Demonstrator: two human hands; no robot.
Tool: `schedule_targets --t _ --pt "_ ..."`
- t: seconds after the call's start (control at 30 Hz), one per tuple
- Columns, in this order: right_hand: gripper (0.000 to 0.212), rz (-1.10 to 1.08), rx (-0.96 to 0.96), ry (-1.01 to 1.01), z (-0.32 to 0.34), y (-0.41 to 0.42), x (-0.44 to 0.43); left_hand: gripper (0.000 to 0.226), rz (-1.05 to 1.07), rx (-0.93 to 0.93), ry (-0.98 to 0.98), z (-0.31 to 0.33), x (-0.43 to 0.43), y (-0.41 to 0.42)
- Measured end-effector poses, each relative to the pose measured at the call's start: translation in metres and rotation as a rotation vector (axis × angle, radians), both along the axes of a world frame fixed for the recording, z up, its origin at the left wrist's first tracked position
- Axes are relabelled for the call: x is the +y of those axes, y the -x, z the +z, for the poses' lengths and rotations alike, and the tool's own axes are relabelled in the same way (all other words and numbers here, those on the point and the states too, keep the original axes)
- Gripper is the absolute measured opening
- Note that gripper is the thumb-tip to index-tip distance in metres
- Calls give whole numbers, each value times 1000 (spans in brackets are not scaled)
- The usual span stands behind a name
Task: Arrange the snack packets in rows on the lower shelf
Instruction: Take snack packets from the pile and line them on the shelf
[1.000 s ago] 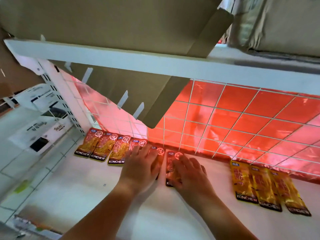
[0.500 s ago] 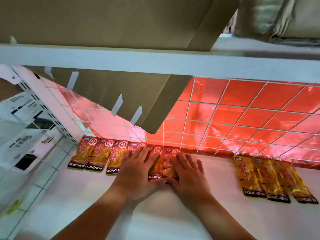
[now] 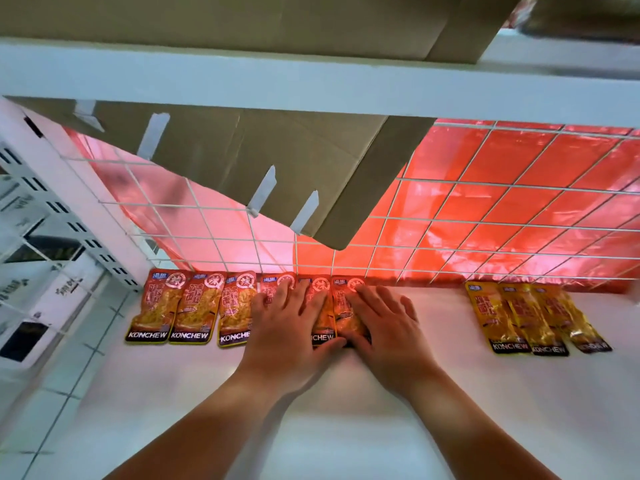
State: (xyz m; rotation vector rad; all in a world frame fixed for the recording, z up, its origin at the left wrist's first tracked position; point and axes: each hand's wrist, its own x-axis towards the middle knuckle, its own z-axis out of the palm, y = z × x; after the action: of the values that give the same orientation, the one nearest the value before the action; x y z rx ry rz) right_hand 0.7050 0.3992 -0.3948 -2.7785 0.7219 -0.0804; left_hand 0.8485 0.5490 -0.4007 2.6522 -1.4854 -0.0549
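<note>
Several red KONCHEW snack packets (image 3: 194, 310) lie side by side in a row against the wire back of the white lower shelf (image 3: 329, 427). My left hand (image 3: 287, 327) lies flat, fingers straight, on the fourth and fifth packets. My right hand (image 3: 384, 327) presses flat on the rightmost red packet (image 3: 341, 299), its fingers spread. The two thumbs meet at the packets' lower edge. Three yellow KONCHEW packets (image 3: 530, 317) lie in their own row further right, apart from both hands.
A white upper shelf edge (image 3: 311, 81) runs overhead, with a cardboard box (image 3: 242, 161) hanging below it. Behind the white wire grid (image 3: 485, 220) is red plastic. A slotted white upright (image 3: 69, 216) and white boxes stand at the left.
The rightmost red packet has slid left against its neighbour, closing the gap. Both hands have come together, flat on the packets. The camera has come closer.
</note>
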Motion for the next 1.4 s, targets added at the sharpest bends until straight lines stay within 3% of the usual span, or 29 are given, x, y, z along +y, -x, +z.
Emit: schedule_targets --t 0.87,1.03,1.13,1.27,1.4 --pt "72 -5 33 23 1 1 -1 80 10 50 107 5 6 4" --pt "74 -74 -79 -35 10 -5 4 75 79 43 162 11 32 -11" --pt "67 -3 -108 -7 19 -21 28 71 142 14 162 13 56 -34" --pt "61 158 -17 1 34 -57 63 68 199 -54 116 10 83 -59" --pt "62 166 89 -19 39 -86 84 67 180 -42 60 4 92 -68"
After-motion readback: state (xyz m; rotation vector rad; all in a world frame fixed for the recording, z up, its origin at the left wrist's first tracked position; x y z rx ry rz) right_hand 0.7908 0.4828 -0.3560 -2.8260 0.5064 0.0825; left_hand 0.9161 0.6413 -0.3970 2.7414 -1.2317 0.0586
